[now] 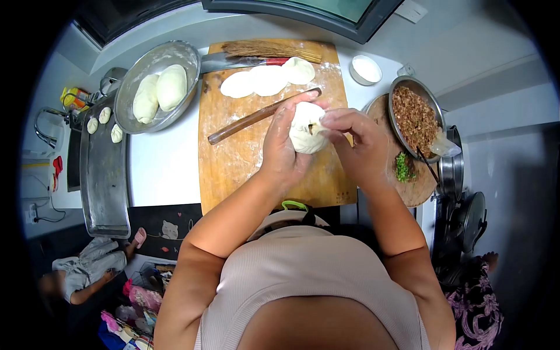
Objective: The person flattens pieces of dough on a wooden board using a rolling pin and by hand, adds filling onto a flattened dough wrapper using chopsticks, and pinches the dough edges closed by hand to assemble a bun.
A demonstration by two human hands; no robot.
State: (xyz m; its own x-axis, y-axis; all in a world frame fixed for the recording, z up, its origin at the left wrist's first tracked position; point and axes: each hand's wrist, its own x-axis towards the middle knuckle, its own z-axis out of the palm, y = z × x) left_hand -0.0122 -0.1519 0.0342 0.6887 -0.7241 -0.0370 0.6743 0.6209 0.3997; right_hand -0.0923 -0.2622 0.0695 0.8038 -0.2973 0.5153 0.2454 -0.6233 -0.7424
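A white filled bun (pixel 307 140) with a pleated rim and a small opening at its top sits in my cupped left hand (pixel 280 143), over the wooden board (pixel 233 169). My right hand (pixel 357 137) pinches the dough edge on the bun's right side. A dark rolling pin (pixel 251 122) lies slantwise on the board, its upper end just behind my left fingers. Beyond it are flat dough wrappers (pixel 269 80) in an overlapping row. A cleaver (pixel 224 62) with a red handle and a straw brush (pixel 268 49) lie at the board's far edge.
On the left stand a metal bowl (pixel 125 105) with two dough lumps and a metal tray (pixel 105 186) with small buns. To the right, a bowl of meat filling (pixel 415 114) and chopped green onion (pixel 403 167) rest on a round board (pixel 382 125). A white bowl (pixel 366 70) stands behind.
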